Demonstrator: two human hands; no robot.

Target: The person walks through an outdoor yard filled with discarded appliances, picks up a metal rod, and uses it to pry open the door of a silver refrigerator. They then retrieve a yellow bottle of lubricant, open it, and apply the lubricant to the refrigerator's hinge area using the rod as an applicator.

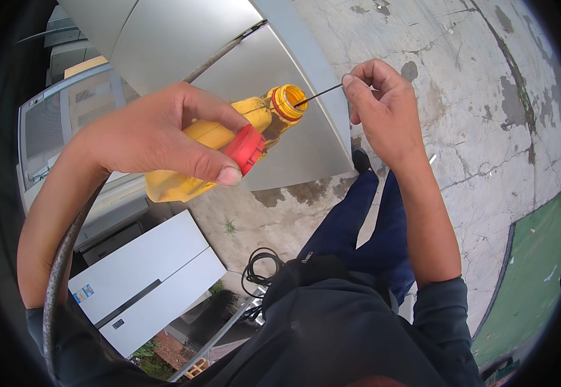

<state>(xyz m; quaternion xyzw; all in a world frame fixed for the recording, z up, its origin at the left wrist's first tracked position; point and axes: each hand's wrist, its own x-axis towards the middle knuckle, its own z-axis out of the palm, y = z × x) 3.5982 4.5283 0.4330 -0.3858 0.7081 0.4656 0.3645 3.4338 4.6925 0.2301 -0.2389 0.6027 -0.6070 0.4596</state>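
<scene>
My left hand (158,132) is closed, with a red screw cap (246,149) between thumb and fingers. The same hand lies across a yellow plastic bottle (213,131); how far its fingers also grip the bottle is hidden. The bottle slants, its uncapped, dirt-smeared mouth toward the upper right. My right hand (384,106) pinches the end of a thin dark rod (322,95) between thumb and forefinger. The rod's other end reaches into the bottle mouth.
Silver-grey refrigerator-like appliances (164,39) stand just beyond the bottle. A white two-door cabinet (158,277) is at lower left, near a coiled black cable (261,267). A long dark rope or pipe (58,271) passes by my left arm. Cracked concrete (474,84) covers the ground.
</scene>
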